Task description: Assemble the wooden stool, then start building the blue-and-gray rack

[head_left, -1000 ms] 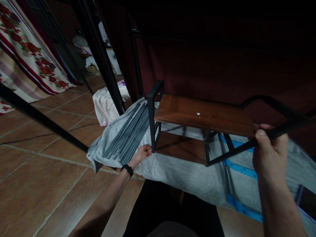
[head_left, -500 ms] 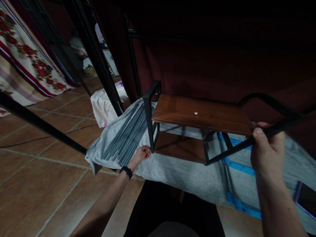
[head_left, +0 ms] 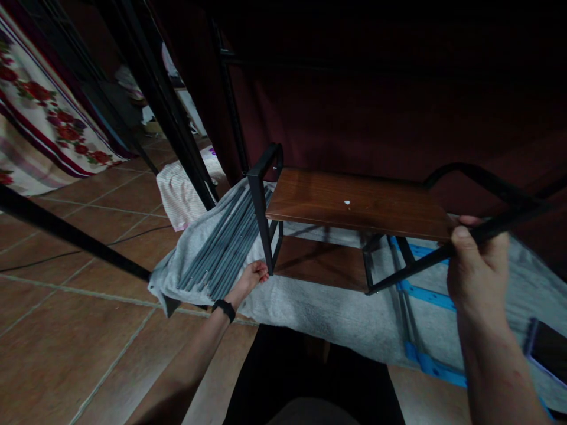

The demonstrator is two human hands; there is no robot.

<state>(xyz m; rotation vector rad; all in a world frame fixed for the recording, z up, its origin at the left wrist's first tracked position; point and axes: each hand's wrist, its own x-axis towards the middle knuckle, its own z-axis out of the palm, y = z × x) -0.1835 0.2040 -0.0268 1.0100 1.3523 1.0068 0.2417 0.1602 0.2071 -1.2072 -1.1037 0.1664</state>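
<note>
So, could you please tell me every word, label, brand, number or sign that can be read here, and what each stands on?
There is no readable text.
Upper wood-grain board: only a small white spot, no lettering that I can make out.
Smartphone: dark screen, nothing legible.
Striped cloth: a purple mark, too small to tell whether it is writing.

Runs left to right on the cloth [head_left: 319, 310] from rods [head_left: 224, 245] to shelf rack [head_left: 363, 203], strips [head_left: 431, 296], phone [head_left: 549, 352]. Stacks upper board [head_left: 316, 195] over lower board [head_left: 321, 264]. Has cable [head_left: 66, 254] on floor [head_left: 66, 333] at left, before curtain [head_left: 57, 118].
</note>
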